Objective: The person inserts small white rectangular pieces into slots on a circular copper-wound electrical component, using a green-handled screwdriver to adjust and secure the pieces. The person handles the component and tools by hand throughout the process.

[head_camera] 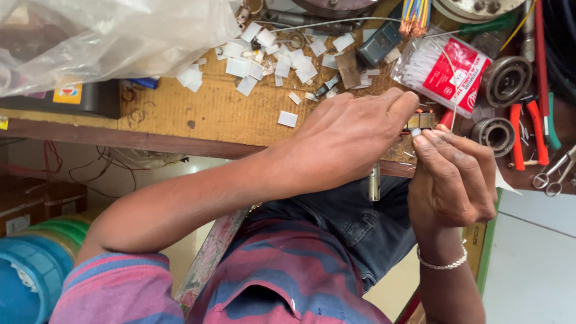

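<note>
Stator core, a small dark metal piece with coppery glints, sits at the bench edge in the right-centre of the frame, mostly hidden between both hands. The left hand curls over it from the left, fingers closed around its near side. The right hand pinches a small white slip between thumb and fingertips, right against the core.

Judging from this, the slip is the weak point: thin, stiff paper held only at its tip could buckle or crease if pushed at an angle, or slide out of the pinch and drop past the bench edge toward the lap. The core itself rests near that edge, so a slackened left grip could let it roll off. A white thread or wire runs up from the hands and might snag.

The bench top is worn tan board, rough and stained. Cut white paper rectangles litter the upper middle. A clear packet of white sticks with a red label lies in the upper right, beside two steel bearings, round and shiny. Red-handled pliers and steel scissors lie at the far right. A crumpled clear plastic bag fills the upper left.
</note>
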